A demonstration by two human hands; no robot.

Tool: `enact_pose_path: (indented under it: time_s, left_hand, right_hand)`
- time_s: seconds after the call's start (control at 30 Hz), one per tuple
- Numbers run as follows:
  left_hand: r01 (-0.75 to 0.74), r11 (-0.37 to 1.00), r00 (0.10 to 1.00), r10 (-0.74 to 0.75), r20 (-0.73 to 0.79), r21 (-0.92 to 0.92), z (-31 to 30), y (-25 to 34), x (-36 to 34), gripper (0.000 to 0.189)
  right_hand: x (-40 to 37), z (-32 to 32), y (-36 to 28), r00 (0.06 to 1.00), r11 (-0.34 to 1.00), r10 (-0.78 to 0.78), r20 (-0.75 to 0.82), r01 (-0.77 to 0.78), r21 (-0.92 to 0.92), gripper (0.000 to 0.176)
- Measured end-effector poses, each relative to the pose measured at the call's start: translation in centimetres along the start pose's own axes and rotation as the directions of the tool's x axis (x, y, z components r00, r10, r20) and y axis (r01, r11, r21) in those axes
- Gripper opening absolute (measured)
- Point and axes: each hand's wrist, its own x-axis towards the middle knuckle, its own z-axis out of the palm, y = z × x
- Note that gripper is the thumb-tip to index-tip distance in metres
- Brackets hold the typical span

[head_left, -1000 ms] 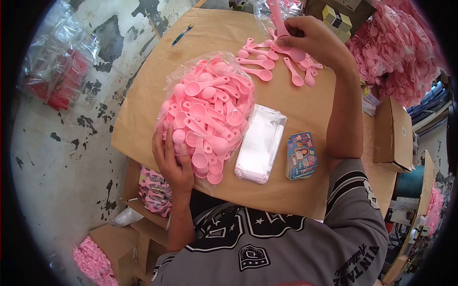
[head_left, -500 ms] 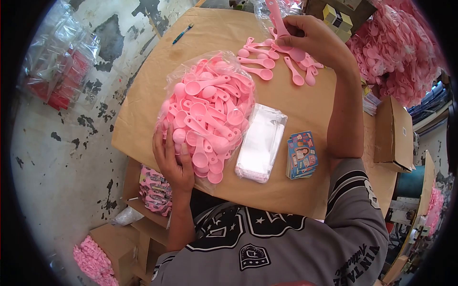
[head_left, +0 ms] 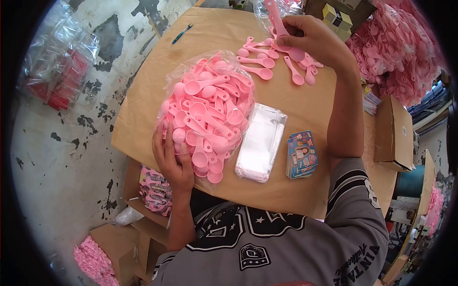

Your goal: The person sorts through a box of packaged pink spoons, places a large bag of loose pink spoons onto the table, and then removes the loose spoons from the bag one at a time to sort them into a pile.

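Observation:
In my right hand point(head_left: 318, 40), a pink measuring spoon point(head_left: 276, 20) is pinched between thumb and fingers, above the far side of the table. Below it lies a loose scatter of pink spoons point(head_left: 261, 62). My left hand point(head_left: 174, 164) rests with its fingers stretched out against the near left side of a clear plastic bag point(head_left: 168, 85) heaped with pink spoons. Beside this bag lies a stack of clear plastic sleeves point(head_left: 261, 143). A pile of printed blue cards point(head_left: 302, 153) sits to the right of the sleeves.
A pen point(head_left: 182, 33) lies at the far left of the brown-covered table point(head_left: 143, 114). At the right are a large bag of pink spoons point(head_left: 400, 52) and an open cardboard box point(head_left: 393, 133). More cardboard boxes point(head_left: 114, 245) with pink items stand at the lower left.

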Motion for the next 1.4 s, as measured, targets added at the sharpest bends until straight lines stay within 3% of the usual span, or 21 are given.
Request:
enact_pose_path:
  time_s: [0.23,0.33,0.43,0.53,0.63,0.67,0.7,0.77,0.8,0.87,0.97,1.07,1.27,1.4]
  left_hand:
    - [0.003,1.0,1.0,-0.003,-0.002,0.016,0.0,0.1,0.0,0.053]
    - [-0.003,0.999,0.999,0.002,0.035,0.038,-0.1,-0.1,0.0,0.056]
    - [0.001,1.0,1.0,-0.001,-0.002,0.02,0.1,-0.1,-0.1,0.054]
    - [0.0,1.0,1.0,0.0,0.001,0.012,0.0,-0.1,0.0,0.054]
    - [0.0,1.0,1.0,0.0,0.002,0.013,0.0,0.0,0.1,0.053]
    - [0.002,1.0,1.0,-0.002,0.002,0.017,0.0,0.0,0.0,0.053]
    - [0.004,1.0,1.0,-0.004,0.003,0.019,-0.1,0.0,0.0,0.053]
    - [0.003,1.0,1.0,-0.003,0.002,0.021,-0.1,0.0,0.0,0.053]
    - [0.0,1.0,1.0,0.0,0.001,0.019,-0.1,0.0,0.0,0.053]
    - [-0.003,1.0,1.0,0.003,-0.001,0.023,0.0,-0.1,0.0,0.053]
    - [-0.003,1.0,1.0,0.003,0.0,0.029,0.0,-0.1,0.0,0.053]
    - [-0.005,1.0,1.0,0.005,0.012,0.029,-0.1,0.0,0.0,0.053]
    - [-0.018,0.999,1.0,0.017,0.022,0.036,-0.1,0.0,0.1,0.053]
    - [-0.011,0.999,1.0,0.009,0.029,0.052,-0.1,-0.2,-0.1,0.053]
  right_hand:
    - [0.1,0.1,0.2,1.0,1.0,0.014,0.015,-0.014,0.006,0.037]
    - [0.3,-0.4,0.1,0.997,0.996,0.046,0.057,-0.042,-0.073,0.036]
    - [-0.2,0.8,1.3,0.992,0.98,0.01,-0.127,-0.035,-0.194,0.037]
    - [-0.1,2.0,1.7,0.955,0.919,-0.149,-0.258,0.037,-0.392,0.034]
    - [-0.4,2.7,-3.0,0.995,0.995,-0.089,0.034,0.09,-0.031,0.027]
    - [-1.0,2.5,-6.3,0.96,0.989,0.139,0.241,-0.147,0.017,0.022]
    - [-1.0,4.2,-5.4,0.966,0.996,-0.075,0.248,0.063,0.056,0.019]
    - [-0.6,7.7,-3.7,0.889,0.936,-0.332,0.315,0.353,-0.008,0.023]
    - [-0.8,9.6,-3.2,0.901,0.926,-0.34,0.269,0.37,-0.071,0.025]
    - [-1.4,12.7,-2.9,0.917,0.899,-0.357,0.177,0.389,-0.201,0.03]
    - [-1.0,14.3,-4.2,0.973,0.892,-0.123,0.198,0.196,-0.408,0.034]
    - [-1.2,14.5,-4.8,0.976,0.918,-0.068,0.205,0.141,-0.37,0.03]
    - [-1.2,12.0,-3.7,0.969,0.97,-0.224,0.104,0.232,-0.067,0.033]
    - [-0.3,9.1,-5.1,0.943,0.98,-0.172,0.284,0.135,0.145,0.026]
